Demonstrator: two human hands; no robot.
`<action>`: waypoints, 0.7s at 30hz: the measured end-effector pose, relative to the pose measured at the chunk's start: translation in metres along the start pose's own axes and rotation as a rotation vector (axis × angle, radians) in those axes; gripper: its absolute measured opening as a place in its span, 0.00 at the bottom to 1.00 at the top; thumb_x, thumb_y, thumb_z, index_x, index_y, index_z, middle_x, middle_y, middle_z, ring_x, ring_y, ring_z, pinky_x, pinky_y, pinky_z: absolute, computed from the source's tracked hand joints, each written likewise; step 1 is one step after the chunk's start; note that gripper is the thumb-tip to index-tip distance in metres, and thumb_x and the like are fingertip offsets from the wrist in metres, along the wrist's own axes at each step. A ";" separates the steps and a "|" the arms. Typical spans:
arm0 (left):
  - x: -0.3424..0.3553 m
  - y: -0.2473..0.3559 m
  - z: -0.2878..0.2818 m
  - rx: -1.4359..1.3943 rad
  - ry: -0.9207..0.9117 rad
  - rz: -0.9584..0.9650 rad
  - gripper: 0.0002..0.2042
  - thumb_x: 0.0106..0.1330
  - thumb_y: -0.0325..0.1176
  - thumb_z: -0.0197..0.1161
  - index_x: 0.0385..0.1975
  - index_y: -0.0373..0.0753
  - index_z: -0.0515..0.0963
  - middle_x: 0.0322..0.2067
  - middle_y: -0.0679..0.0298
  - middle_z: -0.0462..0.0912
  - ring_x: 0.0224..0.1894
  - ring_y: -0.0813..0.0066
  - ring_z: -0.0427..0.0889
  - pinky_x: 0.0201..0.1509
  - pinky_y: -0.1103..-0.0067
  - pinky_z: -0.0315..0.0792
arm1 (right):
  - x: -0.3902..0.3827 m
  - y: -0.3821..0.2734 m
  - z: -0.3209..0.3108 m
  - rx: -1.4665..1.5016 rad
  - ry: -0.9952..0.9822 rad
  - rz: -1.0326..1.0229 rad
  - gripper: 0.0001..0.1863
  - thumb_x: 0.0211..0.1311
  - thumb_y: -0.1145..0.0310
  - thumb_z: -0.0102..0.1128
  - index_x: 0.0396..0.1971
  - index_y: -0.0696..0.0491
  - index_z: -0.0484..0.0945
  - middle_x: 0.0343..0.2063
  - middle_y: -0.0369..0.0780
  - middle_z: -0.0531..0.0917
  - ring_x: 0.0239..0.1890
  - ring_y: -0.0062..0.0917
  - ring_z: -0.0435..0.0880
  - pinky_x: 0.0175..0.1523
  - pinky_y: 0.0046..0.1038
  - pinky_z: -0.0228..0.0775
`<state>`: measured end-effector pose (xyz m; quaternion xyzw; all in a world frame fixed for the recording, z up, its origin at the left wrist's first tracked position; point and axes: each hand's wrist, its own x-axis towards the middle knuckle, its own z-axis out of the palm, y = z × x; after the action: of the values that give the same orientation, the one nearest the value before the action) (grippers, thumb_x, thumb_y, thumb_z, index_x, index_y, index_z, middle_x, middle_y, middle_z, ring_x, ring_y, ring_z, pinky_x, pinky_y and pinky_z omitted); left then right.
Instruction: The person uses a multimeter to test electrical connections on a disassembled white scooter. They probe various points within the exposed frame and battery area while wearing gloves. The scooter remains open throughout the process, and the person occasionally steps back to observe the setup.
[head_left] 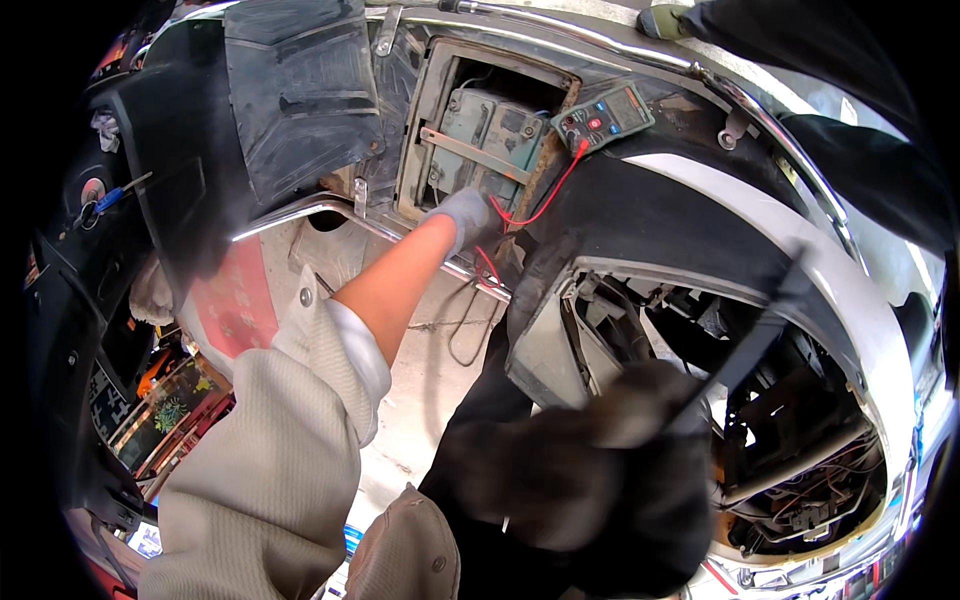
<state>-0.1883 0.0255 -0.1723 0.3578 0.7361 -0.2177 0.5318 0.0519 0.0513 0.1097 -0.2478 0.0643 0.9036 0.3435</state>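
My left hand (456, 220), in a grey glove, reaches to the lower edge of an opening holding a grey-green battery (500, 130) under a metal strap (475, 155). Its fingers are bunched beside a red test lead (540, 210); what they grip is hidden. The lead runs from a multimeter (605, 118) on the panel right of the opening. More loose lead (465, 330) hangs below the hand. At lower right is a motion-smeared dark shape (550, 470) with a long dark bar (750, 330); I cannot tell whether my right hand is in it.
A dark flap (300, 100) is at upper left, with a blue-handled tool (115, 195) beside it. An open white-rimmed housing with wiring (800, 470) fills the right. A curved metal rail (640, 55) runs along the top. Another person's shoe (665, 22) and dark-clothed legs are beyond it.
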 end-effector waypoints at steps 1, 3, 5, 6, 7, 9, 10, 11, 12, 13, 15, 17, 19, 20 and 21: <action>0.013 -0.021 0.012 -0.145 0.025 0.000 0.16 0.58 0.40 0.54 0.41 0.39 0.78 0.41 0.49 0.79 0.45 0.49 0.76 0.46 0.70 0.72 | 0.002 -0.010 0.000 -0.049 -0.022 -0.063 0.16 0.69 0.57 0.39 0.43 0.54 0.66 0.21 0.39 0.72 0.27 0.27 0.73 0.37 0.38 0.68; 0.026 -0.033 0.022 -0.275 0.040 0.024 0.15 0.58 0.38 0.54 0.41 0.38 0.78 0.40 0.48 0.79 0.45 0.48 0.76 0.47 0.70 0.71 | -0.008 -0.036 -0.019 -0.161 -0.006 -0.221 0.18 0.70 0.56 0.36 0.47 0.54 0.66 0.23 0.40 0.78 0.27 0.29 0.76 0.41 0.40 0.68; 0.013 -0.017 0.013 -0.238 0.050 0.008 0.15 0.58 0.37 0.54 0.40 0.38 0.78 0.40 0.49 0.79 0.44 0.48 0.76 0.46 0.70 0.71 | -0.020 -0.063 -0.048 -0.295 0.073 -0.244 0.16 0.70 0.59 0.38 0.43 0.54 0.69 0.20 0.40 0.79 0.29 0.28 0.79 0.44 0.40 0.67; 0.008 -0.009 0.014 -0.213 0.055 -0.016 0.14 0.58 0.36 0.54 0.40 0.38 0.78 0.40 0.49 0.79 0.44 0.48 0.76 0.46 0.70 0.71 | -0.026 -0.074 -0.062 -0.444 0.094 -0.229 0.10 0.68 0.65 0.43 0.39 0.54 0.71 0.22 0.40 0.80 0.29 0.27 0.79 0.45 0.41 0.67; 0.003 -0.008 0.013 -0.253 0.073 0.064 0.14 0.56 0.36 0.56 0.39 0.38 0.79 0.38 0.49 0.80 0.42 0.51 0.78 0.45 0.71 0.71 | -0.032 -0.081 -0.072 -0.528 0.280 -0.240 0.08 0.65 0.68 0.48 0.36 0.55 0.73 0.26 0.40 0.80 0.29 0.27 0.78 0.42 0.40 0.69; 0.007 -0.003 0.018 -0.617 0.018 0.095 0.11 0.55 0.33 0.58 0.36 0.36 0.80 0.34 0.54 0.80 0.36 0.60 0.78 0.40 0.72 0.72 | -0.024 -0.095 -0.091 -1.517 0.335 -0.191 0.07 0.59 0.70 0.54 0.33 0.58 0.74 0.27 0.42 0.79 0.28 0.32 0.78 0.38 0.37 0.70; 0.009 -0.008 0.021 -0.997 -0.013 0.013 0.10 0.56 0.31 0.59 0.34 0.34 0.80 0.31 0.57 0.81 0.32 0.66 0.78 0.37 0.73 0.72 | -0.016 -0.101 -0.102 -1.937 0.303 -0.196 0.08 0.55 0.71 0.57 0.32 0.59 0.74 0.28 0.43 0.78 0.27 0.35 0.77 0.37 0.36 0.71; 0.008 -0.017 0.024 -1.329 -0.002 -0.095 0.09 0.56 0.29 0.59 0.32 0.32 0.80 0.28 0.61 0.81 0.28 0.73 0.77 0.33 0.73 0.73 | -0.003 -0.106 -0.128 -2.201 0.126 -0.229 0.09 0.51 0.71 0.60 0.31 0.60 0.75 0.27 0.45 0.77 0.27 0.38 0.77 0.35 0.35 0.71; 0.005 -0.017 0.021 -1.306 -0.020 -0.101 0.08 0.55 0.29 0.60 0.32 0.33 0.80 0.28 0.61 0.81 0.28 0.72 0.78 0.32 0.73 0.72 | 0.011 -0.107 -0.144 -2.240 0.056 -0.218 0.10 0.49 0.75 0.58 0.34 0.60 0.75 0.27 0.43 0.78 0.27 0.31 0.78 0.33 0.29 0.71; 0.004 -0.013 0.019 -1.139 -0.040 -0.071 0.08 0.55 0.29 0.61 0.33 0.33 0.80 0.28 0.61 0.81 0.28 0.71 0.78 0.31 0.73 0.72 | 0.028 -0.107 -0.159 -2.289 0.017 -0.217 0.11 0.49 0.77 0.57 0.35 0.61 0.75 0.27 0.42 0.77 0.26 0.28 0.77 0.31 0.27 0.70; 0.004 -0.009 0.016 -0.902 -0.031 -0.001 0.08 0.54 0.28 0.63 0.34 0.35 0.80 0.27 0.61 0.81 0.27 0.69 0.79 0.28 0.72 0.72 | 0.062 -0.107 -0.198 -2.327 0.004 -0.231 0.09 0.50 0.78 0.56 0.34 0.60 0.75 0.27 0.41 0.77 0.23 0.25 0.76 0.27 0.24 0.67; 0.029 -0.027 0.019 -0.988 -0.016 -0.036 0.09 0.58 0.36 0.58 0.33 0.39 0.79 0.26 0.60 0.81 0.23 0.66 0.77 0.25 0.69 0.69 | 0.095 -0.097 -0.245 -2.105 0.049 -0.218 0.05 0.52 0.77 0.54 0.30 0.58 0.74 0.26 0.40 0.77 0.22 0.24 0.74 0.24 0.23 0.62; 0.044 -0.032 0.018 -1.070 -0.004 -0.188 0.12 0.60 0.41 0.54 0.31 0.41 0.78 0.25 0.59 0.80 0.21 0.64 0.75 0.22 0.68 0.66 | 0.116 -0.084 -0.270 -2.006 0.142 -0.164 0.05 0.55 0.72 0.53 0.29 0.56 0.75 0.27 0.41 0.78 0.26 0.27 0.74 0.27 0.25 0.62; 0.043 -0.041 0.019 -1.074 0.003 -0.221 0.13 0.60 0.43 0.53 0.30 0.41 0.78 0.25 0.59 0.79 0.20 0.64 0.74 0.22 0.68 0.65 | 0.121 -0.074 -0.255 -2.144 0.212 -0.075 0.08 0.56 0.67 0.52 0.30 0.56 0.76 0.29 0.43 0.78 0.31 0.29 0.76 0.31 0.27 0.64; 0.042 -0.045 0.020 -1.077 0.002 -0.244 0.14 0.61 0.45 0.52 0.30 0.42 0.78 0.25 0.59 0.79 0.19 0.64 0.73 0.21 0.68 0.64 | 0.121 -0.067 -0.231 -2.235 0.300 0.041 0.11 0.57 0.63 0.52 0.30 0.55 0.78 0.31 0.45 0.79 0.35 0.32 0.77 0.36 0.29 0.66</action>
<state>-0.2174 -0.0053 -0.2214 -0.0525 0.7801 0.1299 0.6098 0.1115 0.1066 -0.1471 -0.5211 -0.7362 0.4208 -0.0971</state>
